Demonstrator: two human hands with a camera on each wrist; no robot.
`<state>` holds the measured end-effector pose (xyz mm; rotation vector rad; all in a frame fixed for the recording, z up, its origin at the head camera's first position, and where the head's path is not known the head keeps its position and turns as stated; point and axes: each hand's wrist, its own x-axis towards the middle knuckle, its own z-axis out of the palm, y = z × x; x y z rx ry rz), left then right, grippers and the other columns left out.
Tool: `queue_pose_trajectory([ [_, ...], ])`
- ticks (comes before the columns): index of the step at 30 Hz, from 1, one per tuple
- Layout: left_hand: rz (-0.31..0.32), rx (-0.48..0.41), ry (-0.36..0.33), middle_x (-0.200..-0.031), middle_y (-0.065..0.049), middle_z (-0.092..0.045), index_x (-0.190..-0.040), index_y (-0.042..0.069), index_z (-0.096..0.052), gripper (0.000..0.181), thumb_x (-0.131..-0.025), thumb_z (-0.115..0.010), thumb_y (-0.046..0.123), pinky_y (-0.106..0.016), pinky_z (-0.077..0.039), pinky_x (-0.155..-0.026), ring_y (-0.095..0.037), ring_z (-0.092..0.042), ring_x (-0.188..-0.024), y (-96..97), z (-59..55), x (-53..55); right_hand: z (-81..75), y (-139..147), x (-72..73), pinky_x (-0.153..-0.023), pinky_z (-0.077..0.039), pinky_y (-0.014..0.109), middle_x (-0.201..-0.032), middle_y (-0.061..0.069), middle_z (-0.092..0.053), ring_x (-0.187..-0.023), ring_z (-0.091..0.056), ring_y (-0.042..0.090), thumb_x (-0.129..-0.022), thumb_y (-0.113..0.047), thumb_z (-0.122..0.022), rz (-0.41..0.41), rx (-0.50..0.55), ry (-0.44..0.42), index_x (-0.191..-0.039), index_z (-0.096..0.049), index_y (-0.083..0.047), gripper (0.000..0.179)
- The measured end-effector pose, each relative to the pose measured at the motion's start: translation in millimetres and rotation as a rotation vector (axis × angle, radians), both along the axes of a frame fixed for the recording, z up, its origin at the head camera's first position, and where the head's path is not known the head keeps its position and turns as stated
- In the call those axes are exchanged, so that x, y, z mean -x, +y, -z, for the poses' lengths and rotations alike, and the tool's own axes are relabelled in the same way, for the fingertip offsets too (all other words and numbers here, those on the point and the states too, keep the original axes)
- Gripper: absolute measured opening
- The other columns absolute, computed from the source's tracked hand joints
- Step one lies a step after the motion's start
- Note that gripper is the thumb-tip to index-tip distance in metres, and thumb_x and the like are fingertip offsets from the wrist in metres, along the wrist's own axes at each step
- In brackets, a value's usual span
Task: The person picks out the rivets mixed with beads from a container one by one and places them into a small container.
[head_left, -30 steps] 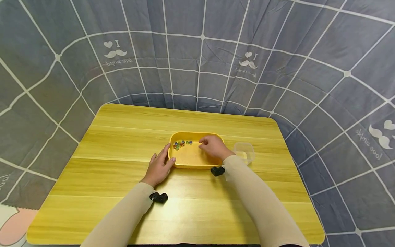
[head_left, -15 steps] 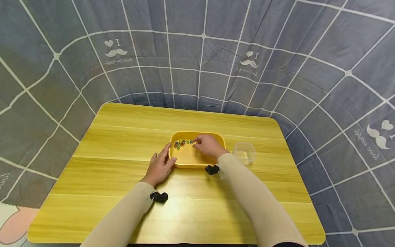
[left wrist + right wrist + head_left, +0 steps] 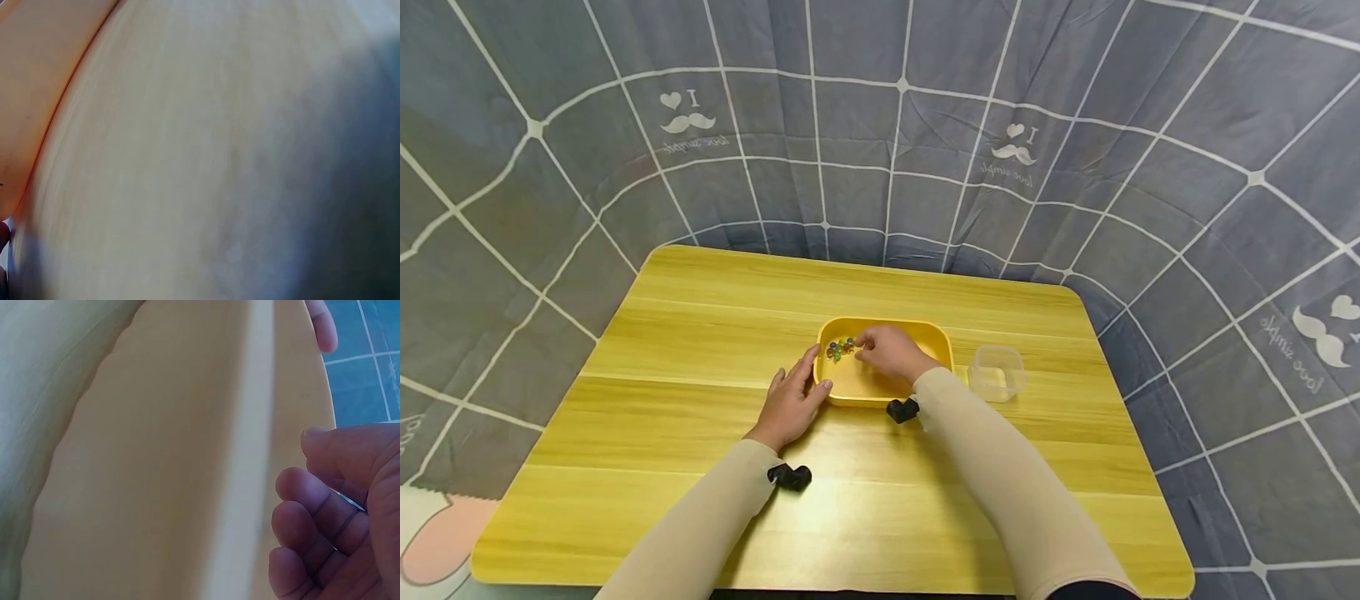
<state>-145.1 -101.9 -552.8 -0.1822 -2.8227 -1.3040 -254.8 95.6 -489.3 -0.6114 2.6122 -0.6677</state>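
Observation:
My left hand (image 3: 787,408) lies at the left end of a yellow plastic tray (image 3: 856,385). Its fingers stretch along the outside wall, and the thumb is at the near left corner. My right hand (image 3: 891,353) reaches into the tray from the right. Its bent fingertips are right beside several small coloured marbles (image 3: 837,350), grouped near the far left corner. In the right wrist view, thumb and fingers (image 3: 294,525) are bent inward above the tray floor, thumb tip close to the index finger. I cannot tell whether a marble is between them.
A clear plastic container (image 3: 997,373) stands just right of the tray on a yellow wood-grain table (image 3: 865,525). Behind the table hangs a grey curtain (image 3: 865,125) with white lines. Black wrist cameras (image 3: 790,477) are strapped to both sleeves.
My right hand has moved left across the tray to the marbles. Two marbles at the right end of the group, visible earlier, are now hidden by it. My left hand stays against the tray.

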Motion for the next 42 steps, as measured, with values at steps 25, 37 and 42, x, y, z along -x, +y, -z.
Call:
queue_pose_trajectory([
  [25,0.009,0.032,0.047,-0.150,0.001,-0.031,-0.147,0.039,-0.009,0.063,-0.094,-0.038,0.055,-0.054,-0.006,-0.113,-0.019,-0.030,-0.138,-6.1,6.3,-5.4,-1.4,-42.8,10.3,-0.088,-0.050,0.029,-0.104,-0.006,-0.067,-0.095,-0.060,0.011,-0.087,-0.024,-0.064,-0.148,-0.114,-0.047,-0.107,-0.069,-0.017,0.022],
  [37,0.006,0.039,0.046,-0.150,0.001,-0.032,-0.149,0.034,-0.012,0.064,-0.095,-0.044,0.046,-0.054,-0.006,-0.114,-0.018,-0.031,-0.138,-5.6,5.2,-6.8,1.1,-42.4,17.9,-0.084,-0.050,0.026,-0.099,-0.008,-0.067,-0.087,-0.059,0.010,-0.084,-0.022,-0.067,-0.201,-0.149,-0.088,-0.104,-0.070,-0.019,0.020],
  [42,0.008,0.044,0.052,-0.149,0.001,-0.033,-0.149,0.033,-0.013,0.064,-0.095,-0.043,0.048,-0.056,-0.007,-0.113,-0.019,-0.032,-0.137,-6.8,1.2,-7.7,0.7,-44.3,19.4,-0.079,-0.049,0.023,-0.092,-0.013,-0.066,-0.082,-0.057,0.010,-0.083,-0.021,-0.069,-0.264,-0.112,-0.142,-0.097,-0.071,-0.023,0.014],
])
